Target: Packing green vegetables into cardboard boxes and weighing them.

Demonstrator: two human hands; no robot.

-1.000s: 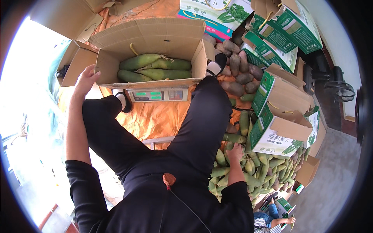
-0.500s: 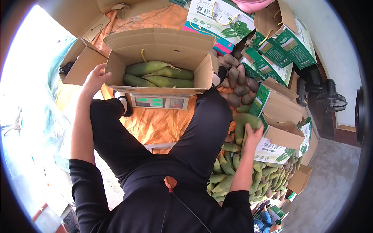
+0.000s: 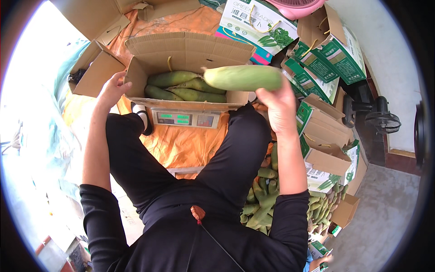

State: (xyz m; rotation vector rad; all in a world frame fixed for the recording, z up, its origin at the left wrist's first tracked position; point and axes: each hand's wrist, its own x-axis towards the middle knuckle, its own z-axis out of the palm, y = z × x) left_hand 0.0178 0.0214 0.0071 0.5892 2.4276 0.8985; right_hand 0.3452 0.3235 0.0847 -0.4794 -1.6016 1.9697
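Note:
An open cardboard box stands on a digital scale between my knees, with several green radishes lying in it. At the box's left edge, my left hand has its fingers curled on the cardboard wall. My right hand grips a large pale-green radish by its right end. That radish hangs over the right side of the box, its thin root tip pointing left, and it hides part of the box's right wall and is slightly smeared by motion.
To my right lies a heap of green radishes. Open green-and-white cartons stand beyond it, near a black fan. Past the box are a printed white carton and a pink basket. An orange sheet covers the floor.
My right hand has come up and left from the heap, bringing a radish over the box's right side. My left hand stays on the box edge.

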